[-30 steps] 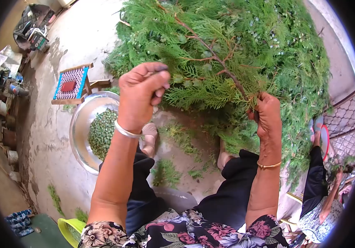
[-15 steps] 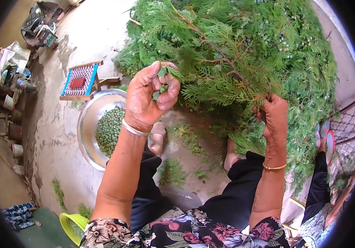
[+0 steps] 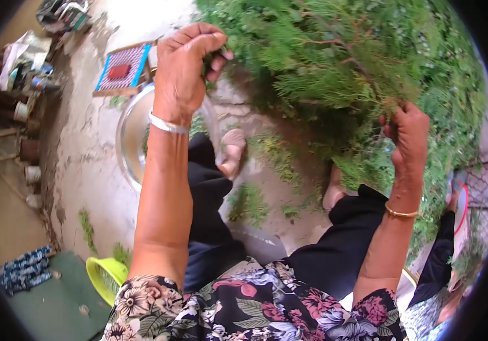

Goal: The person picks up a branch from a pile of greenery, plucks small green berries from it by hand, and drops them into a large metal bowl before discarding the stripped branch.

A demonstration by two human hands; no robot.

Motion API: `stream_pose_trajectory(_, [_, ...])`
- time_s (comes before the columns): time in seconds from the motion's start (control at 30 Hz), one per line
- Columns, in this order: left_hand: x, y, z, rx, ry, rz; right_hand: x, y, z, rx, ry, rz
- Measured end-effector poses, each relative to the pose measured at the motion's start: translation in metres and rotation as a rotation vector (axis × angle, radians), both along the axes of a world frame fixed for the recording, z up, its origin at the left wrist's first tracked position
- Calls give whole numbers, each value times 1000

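My right hand (image 3: 410,132) is closed around the base of a leafy cypress branch (image 3: 357,62), whose twigs spread up and to the left. My left hand (image 3: 188,65) is raised to the left of the branch, apart from it, with its fingers curled. A little dark green shows between those fingers, matching the small green cones seen there earlier. Below my left wrist stands a wide metal basin (image 3: 125,139) holding green cones, mostly hidden by my forearm. A large heap of cut cypress branches (image 3: 454,108) lies behind the held one.
A low stool with a woven seat (image 3: 135,66) carries a red box (image 3: 120,71). At lower left is a yellow-green bowl (image 3: 102,287). Fallen sprigs (image 3: 249,206) litter the floor between my feet. Another person's dark sleeve (image 3: 438,256) shows at right.
My left hand has moved up and turned, so its back now faces me and the cones are mostly hidden. My right hand still grips the branch; the whole view has shifted.
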State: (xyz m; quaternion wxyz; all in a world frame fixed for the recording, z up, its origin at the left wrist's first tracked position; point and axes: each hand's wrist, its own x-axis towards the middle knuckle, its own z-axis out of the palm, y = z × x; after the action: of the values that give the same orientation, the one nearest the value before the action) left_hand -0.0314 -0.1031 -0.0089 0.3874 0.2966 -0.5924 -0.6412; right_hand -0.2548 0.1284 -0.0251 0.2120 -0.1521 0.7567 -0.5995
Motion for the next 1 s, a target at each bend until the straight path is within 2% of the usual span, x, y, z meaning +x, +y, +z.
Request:
stream_pose_trajectory(0.07, [23, -26, -6, -4, -40, 116, 3, -4, 0, -5, -10, 12])
stream_pose_trajectory(0.13, [57, -53, -21, -420, -678, 247, 5, -5, -2, -5, -1, 11])
stream_pose_trajectory(0.17, [80, -61, -37, -422, -675, 257, 4, -5, -4, 8, -9, 27])
stream_pose_trajectory(0.23, [104, -72, -68, -1377, -1000, 252, -6, -2, -13, 4, 3, 52])
stream_pose_trajectory(0.27, [103, -57, -60, -1125, -1047, 215, -5, -3, -11, -1, 30, 34])
stream_pose_trajectory(0.33, [93, -42, -43, -922, -1163, 282, 7, -9, -4, -17, 2, 47])
stream_pose_trajectory(0.37, [86, -38, -37, -930, -1138, 280, 10, -11, -4, -20, 21, 32])
stream_pose_trajectory(0.43, [67, -27, -26, -875, -763, 328, 14, -14, -4, -65, -18, 56])
stream_pose_trajectory(0.47, [55, -14, -20, -711, -532, 273, 17, -16, -3, -69, -7, 49])
stream_pose_trajectory(0.5, [41, 2, -21, -385, -206, 174, 19, -18, -2, -57, -20, 37])
stream_pose_trajectory(0.53, [30, 19, -14, -367, -165, 95, 20, -19, -2, -44, -35, 25])
stream_pose_trajectory(0.6, [15, 39, -17, -487, -231, -52, 19, -20, -4, -47, -22, 37])
stream_pose_trajectory(0.63, [6, 46, -21, -592, -222, -45, 19, -21, -5, -57, -25, 55])
stream_pose_trajectory(0.67, [-1, 49, -24, -589, -218, -44, 19, -22, -5, -66, -31, 71])
stream_pose_trajectory(0.73, [-9, 52, -28, -869, -505, 85, 21, -23, -3, -55, -38, 81])
stream_pose_trajectory(0.9, [-21, 50, -29, -771, -511, 116, 18, -24, -5, -113, -64, 133])
stream_pose_trajectory(0.97, [-25, 50, -25, -478, -273, 113, 21, -24, 0, -70, -49, 72])
stream_pose_trajectory(1.0, [-25, 51, -20, -476, -275, 109, 20, -23, -1, -67, -50, 69])
